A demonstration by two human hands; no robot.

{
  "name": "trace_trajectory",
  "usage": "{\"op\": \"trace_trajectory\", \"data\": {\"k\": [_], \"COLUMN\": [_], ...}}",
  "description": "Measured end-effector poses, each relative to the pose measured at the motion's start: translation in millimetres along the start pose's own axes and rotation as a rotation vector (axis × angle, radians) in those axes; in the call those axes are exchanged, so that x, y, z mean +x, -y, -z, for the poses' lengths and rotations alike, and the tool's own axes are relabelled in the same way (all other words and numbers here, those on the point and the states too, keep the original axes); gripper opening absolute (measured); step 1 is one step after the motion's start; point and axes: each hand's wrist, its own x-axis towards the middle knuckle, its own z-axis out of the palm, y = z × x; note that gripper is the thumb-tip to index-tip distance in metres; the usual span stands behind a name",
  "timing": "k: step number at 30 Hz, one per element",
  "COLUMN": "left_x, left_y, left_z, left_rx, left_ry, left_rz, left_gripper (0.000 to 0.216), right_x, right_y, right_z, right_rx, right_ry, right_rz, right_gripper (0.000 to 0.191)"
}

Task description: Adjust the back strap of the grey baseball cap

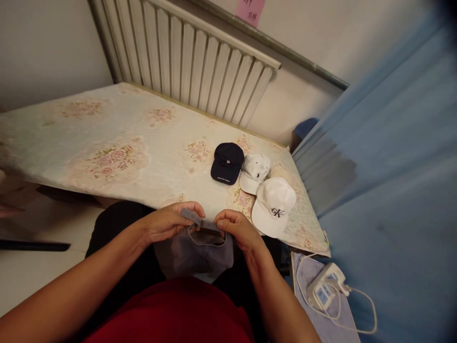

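Note:
A grey cap (194,252) hangs over my lap, its back strap held up between both hands. My left hand (167,221) pinches the left end of the strap, fingers closed. My right hand (237,228) pinches the right end, fingers closed too. Beyond my hands, on the floral mattress (117,143), lie three caps: a navy cap (226,163), a white patterned cap (254,172) and a white cap with a black logo (273,206).
A ribbed radiator (193,57) stands against the wall behind the mattress. A blue curtain (392,166) fills the right side. A white power strip with a cable (326,288) lies on a cloth at lower right.

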Motion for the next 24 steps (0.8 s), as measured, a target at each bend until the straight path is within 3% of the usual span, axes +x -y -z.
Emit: {"op": "trace_trajectory", "data": {"k": [11,17,24], "left_x": [2.1,0.6,0.9], "left_y": [-0.6,0.6,2.3], "left_z": [-23.3,-19.5,-10.1], "left_rx": [0.183,0.181,0.296], "left_ry": [-0.063,-0.02,-0.023], "left_rz": [0.031,0.045,0.094], "left_gripper": [0.021,0.014,0.021], "right_x": [2.7,1.6,-0.5], "right_y": [-8.7,-20.6,-32.3], "right_z": [-13.2,-14.4,-12.0], "right_rx": [-0.145,0.087,0.363], "right_ry": [0.074,0.114,0.186], "right_rz": [-0.1,-0.079,-0.108], "right_gripper": [0.018,0.021,0.031]}}
